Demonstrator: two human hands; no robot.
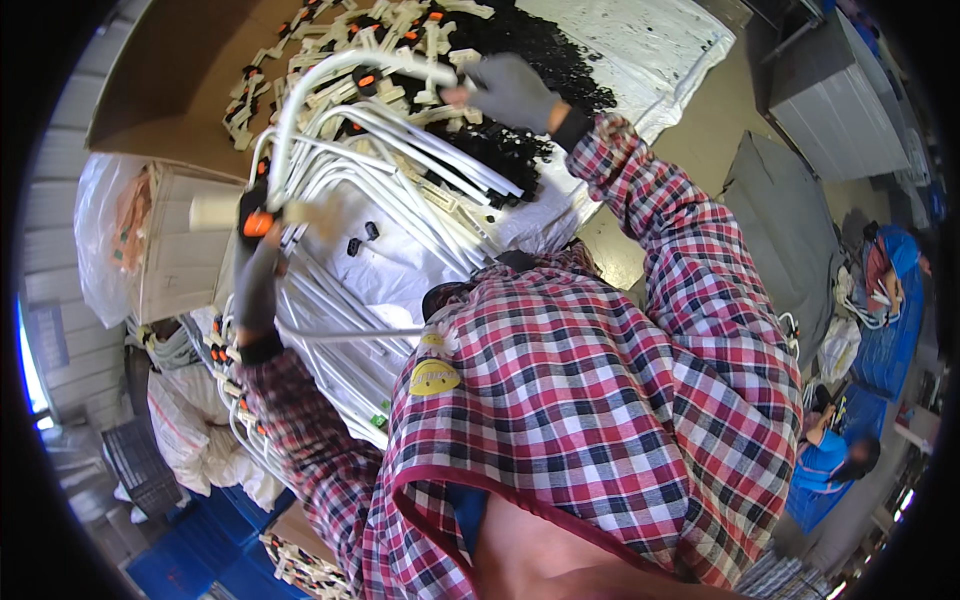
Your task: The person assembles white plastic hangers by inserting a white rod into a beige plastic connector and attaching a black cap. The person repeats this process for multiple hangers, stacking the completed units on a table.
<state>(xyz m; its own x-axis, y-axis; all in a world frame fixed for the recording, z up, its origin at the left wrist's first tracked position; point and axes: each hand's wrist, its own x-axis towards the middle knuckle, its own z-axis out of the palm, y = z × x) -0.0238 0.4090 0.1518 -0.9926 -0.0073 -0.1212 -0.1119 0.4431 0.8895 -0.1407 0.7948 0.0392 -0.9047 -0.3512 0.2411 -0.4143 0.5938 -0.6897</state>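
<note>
A bent white tube [300, 95] arches up over the pile between my two gloved hands. My right hand [512, 92], in a grey glove with bare fingertips, is closed at the tube's far end. At its lower left end my left hand [257, 285] grips a black clamp with an orange button [258, 223]. Cream-coloured pieces beside that clamp are smeared by motion. Below the tube lies a stack of bent white tubes [370, 170] on white sheeting. Two small black plastic parts [363, 239] rest on the sheeting.
Cream plastic clamps [420, 30] and a heap of small black parts [510, 50] lie beyond the tubes, beside a cardboard sheet [160, 70]. A carton [185, 250] stands at left, white sacks [190, 420] below it. People work at far right, one in blue [825, 460].
</note>
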